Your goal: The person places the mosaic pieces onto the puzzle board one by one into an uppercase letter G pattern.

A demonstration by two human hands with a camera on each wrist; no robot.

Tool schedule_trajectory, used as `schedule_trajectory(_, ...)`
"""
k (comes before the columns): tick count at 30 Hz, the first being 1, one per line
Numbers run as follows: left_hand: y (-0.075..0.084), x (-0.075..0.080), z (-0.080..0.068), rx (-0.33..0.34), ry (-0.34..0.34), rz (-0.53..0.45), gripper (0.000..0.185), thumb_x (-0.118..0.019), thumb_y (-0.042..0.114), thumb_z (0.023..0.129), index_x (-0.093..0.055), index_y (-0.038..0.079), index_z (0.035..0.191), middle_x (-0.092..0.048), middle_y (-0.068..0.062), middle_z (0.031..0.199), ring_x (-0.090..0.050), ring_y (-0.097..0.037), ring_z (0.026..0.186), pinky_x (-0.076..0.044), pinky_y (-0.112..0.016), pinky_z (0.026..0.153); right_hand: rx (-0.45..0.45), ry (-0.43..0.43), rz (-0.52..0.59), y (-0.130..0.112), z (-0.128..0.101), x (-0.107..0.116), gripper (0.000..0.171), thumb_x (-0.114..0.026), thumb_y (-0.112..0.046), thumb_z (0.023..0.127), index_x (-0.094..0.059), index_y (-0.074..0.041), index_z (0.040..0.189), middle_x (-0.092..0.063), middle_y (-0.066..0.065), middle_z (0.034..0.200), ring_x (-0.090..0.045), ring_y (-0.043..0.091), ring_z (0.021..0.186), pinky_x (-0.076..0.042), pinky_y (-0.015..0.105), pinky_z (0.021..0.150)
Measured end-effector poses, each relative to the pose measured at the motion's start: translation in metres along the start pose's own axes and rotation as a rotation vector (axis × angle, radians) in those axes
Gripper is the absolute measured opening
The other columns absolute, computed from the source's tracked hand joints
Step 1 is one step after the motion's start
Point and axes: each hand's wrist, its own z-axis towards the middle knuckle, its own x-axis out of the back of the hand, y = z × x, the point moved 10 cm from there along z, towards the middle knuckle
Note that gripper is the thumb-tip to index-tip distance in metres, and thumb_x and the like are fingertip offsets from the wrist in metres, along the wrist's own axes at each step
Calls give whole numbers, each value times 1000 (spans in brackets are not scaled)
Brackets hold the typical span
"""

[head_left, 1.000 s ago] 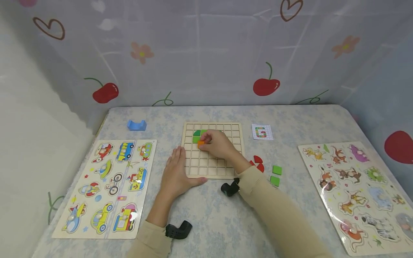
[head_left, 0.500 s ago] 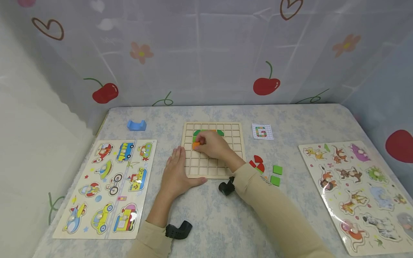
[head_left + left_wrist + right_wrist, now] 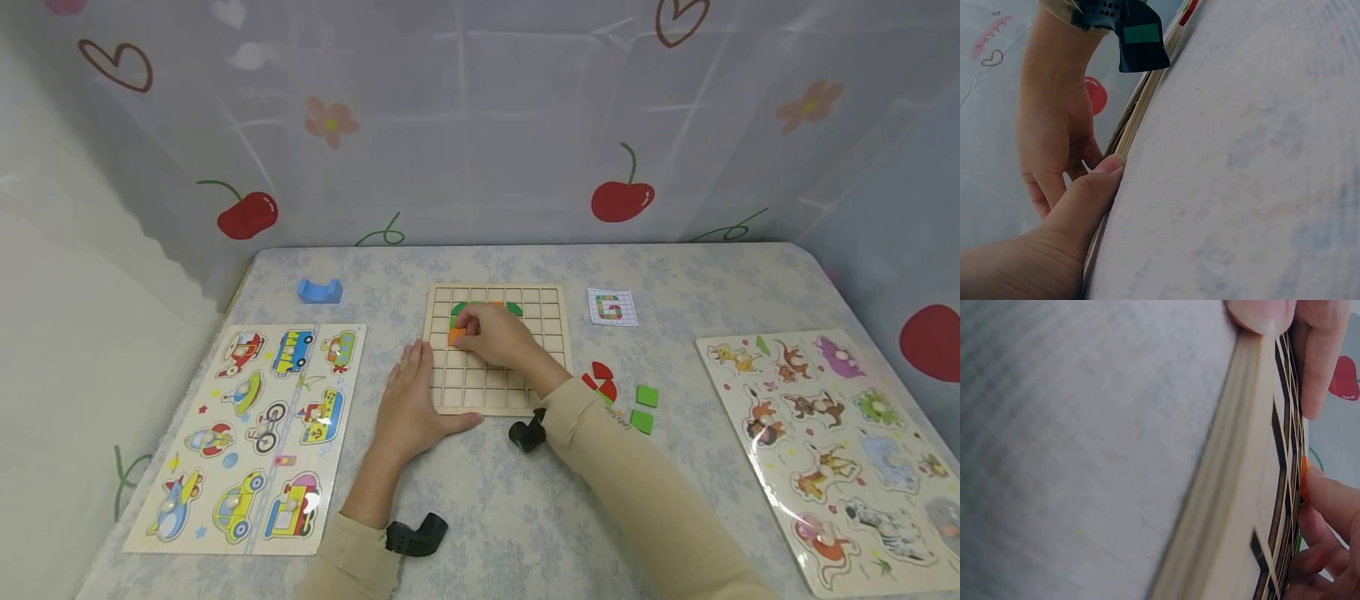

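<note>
A wooden grid board (image 3: 543, 367) lies at the table's middle, with green pieces (image 3: 513, 309) in its upper rows. My right hand (image 3: 487, 333) rests over the board's upper left and pinches an orange square piece (image 3: 456, 337) down against a cell; the right wrist view shows the orange piece (image 3: 1304, 478) at my fingertips (image 3: 1329, 500) on the board (image 3: 1241, 506). My left hand (image 3: 408, 404) lies flat on the table against the board's left edge, its thumb (image 3: 1094, 181) along the board's front edge (image 3: 1141, 106).
Red quarter pieces (image 3: 600, 382) and two green squares (image 3: 643, 407) lie right of the board. A pattern card (image 3: 612, 307) sits behind them. A vehicle puzzle (image 3: 255, 433) lies at left, an animal puzzle (image 3: 832, 450) at right, a blue block (image 3: 319, 290) at back left.
My right hand shifted the orange piece left by about one cell, from the board's middle column toward its upper left. The left hand stayed put.
</note>
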Motion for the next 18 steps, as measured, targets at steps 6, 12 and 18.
schedule_trajectory(6,1,0,0,2,-8,-8,135,-67,80,57,-8,5,152,-7,-11,160,-3,-24,149,-12,-45,121,-7,-5,2,1,-1,0,19,-71,-32,84,-64,-21,97,-60,-6,83,-55,13,71,-46,26,64)
schedule_trajectory(12,3,1,0,-1,-5,-12,134,-68,79,57,-9,5,152,-8,-11,160,-4,-25,149,-12,-46,120,6,-28,-25,-1,-4,-1,12,-71,-30,85,-65,-21,92,-62,-7,83,-56,12,72,-47,26,65)
schedule_trajectory(18,2,0,0,13,-11,4,134,-67,79,57,-9,5,152,-8,-11,160,-4,-24,149,-12,-45,121,31,-68,-20,-4,-17,4,5,-69,-21,85,-68,-20,91,-64,-8,84,-56,12,74,-47,25,69)
